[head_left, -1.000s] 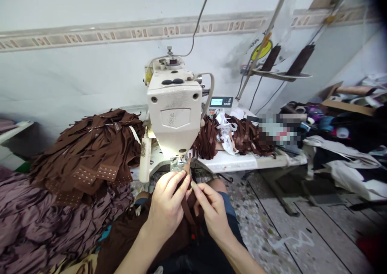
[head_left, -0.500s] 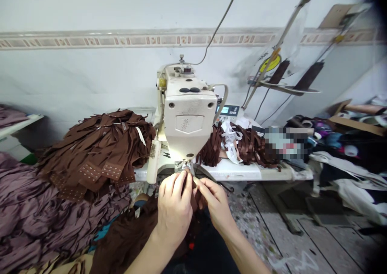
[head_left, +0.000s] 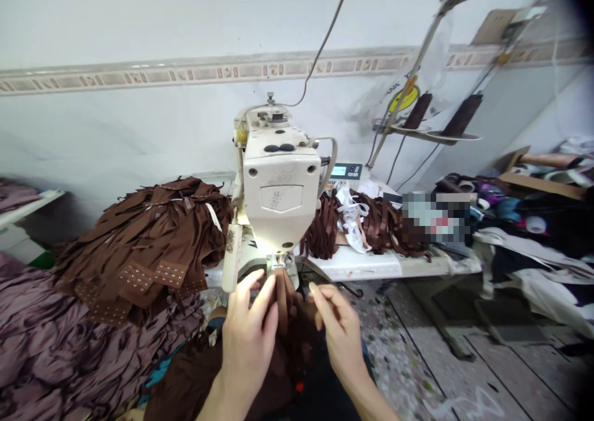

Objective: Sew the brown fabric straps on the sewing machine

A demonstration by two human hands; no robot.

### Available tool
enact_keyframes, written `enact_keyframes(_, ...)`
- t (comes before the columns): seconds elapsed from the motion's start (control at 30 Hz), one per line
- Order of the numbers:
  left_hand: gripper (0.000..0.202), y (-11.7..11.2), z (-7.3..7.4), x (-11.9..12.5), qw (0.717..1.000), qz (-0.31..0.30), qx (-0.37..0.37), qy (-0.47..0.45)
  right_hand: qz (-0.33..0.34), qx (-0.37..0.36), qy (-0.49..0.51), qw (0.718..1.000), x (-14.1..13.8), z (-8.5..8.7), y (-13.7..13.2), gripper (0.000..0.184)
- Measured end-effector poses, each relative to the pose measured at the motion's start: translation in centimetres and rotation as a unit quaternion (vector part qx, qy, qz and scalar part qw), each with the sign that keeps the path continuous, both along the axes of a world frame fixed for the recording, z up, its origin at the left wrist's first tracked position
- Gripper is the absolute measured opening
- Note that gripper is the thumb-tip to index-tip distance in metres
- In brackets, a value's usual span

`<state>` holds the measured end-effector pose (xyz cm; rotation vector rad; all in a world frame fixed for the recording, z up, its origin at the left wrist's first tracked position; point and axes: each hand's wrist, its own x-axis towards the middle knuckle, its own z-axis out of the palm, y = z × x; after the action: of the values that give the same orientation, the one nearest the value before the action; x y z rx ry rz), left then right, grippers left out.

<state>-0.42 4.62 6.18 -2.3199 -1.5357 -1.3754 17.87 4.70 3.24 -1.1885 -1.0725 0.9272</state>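
A white sewing machine (head_left: 281,189) stands in front of me. Brown fabric (head_left: 282,303) with a narrow strap-like piece hangs from under its presser foot (head_left: 279,261) towards my lap. My left hand (head_left: 248,331) is just left of that strip, its fingers apart and the thumb close to the cloth. To the right of the fabric, my right hand (head_left: 341,328) has its fingers curled and the thumb and forefinger tips together; what they hold, if anything, does not show clearly.
A heap of brown garment pieces (head_left: 153,241) lies left of the machine, above mauve cloth (head_left: 41,347). Brown straps (head_left: 378,220) and white ribbon (head_left: 352,217) lie on the machine table (head_left: 371,266). Thread cones (head_left: 464,114) stand on a rack at the right.
Both hands were together on the fabric at the presser foot. They have now drawn apart and back, uncovering the strip; the left hand's fingers have spread. The view has shifted slightly.
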Motion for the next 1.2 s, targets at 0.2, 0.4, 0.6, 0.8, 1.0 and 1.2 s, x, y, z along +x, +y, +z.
enact_keyframes(0.2,0.030,0.5,1.0,-1.5,0.946,-0.027,-0.240,-0.215,0.253,-0.060,0.080,0.962,-1.1,0.3,-1.7,0.058)
enact_keyframes(0.4,0.038,1.3,1.1,-0.4,0.872,-0.077,-0.350,-0.333,0.187,-0.070,0.075,0.977,-0.6,1.5,-0.5,0.056)
enact_keyframes(0.6,0.037,0.5,0.2,0.1,0.870,-0.083,-0.334,-0.353,0.065,0.091,-0.156,0.981,1.4,3.7,0.7,0.025)
enact_keyframes(0.8,0.052,-2.6,1.2,0.1,0.925,-0.127,-0.291,-0.207,0.114,0.160,-0.169,0.966,3.9,7.6,1.2,0.007)
enact_keyframes(1.0,0.035,-1.4,1.8,0.7,0.883,-0.166,-0.371,-0.234,0.135,0.037,-0.110,0.984,3.2,5.4,4.4,0.025)
enact_keyframes(1.2,0.021,-0.5,1.5,0.2,0.963,-0.074,-0.214,-0.146,0.113,0.039,-0.082,0.989,2.2,3.1,8.2,0.024)
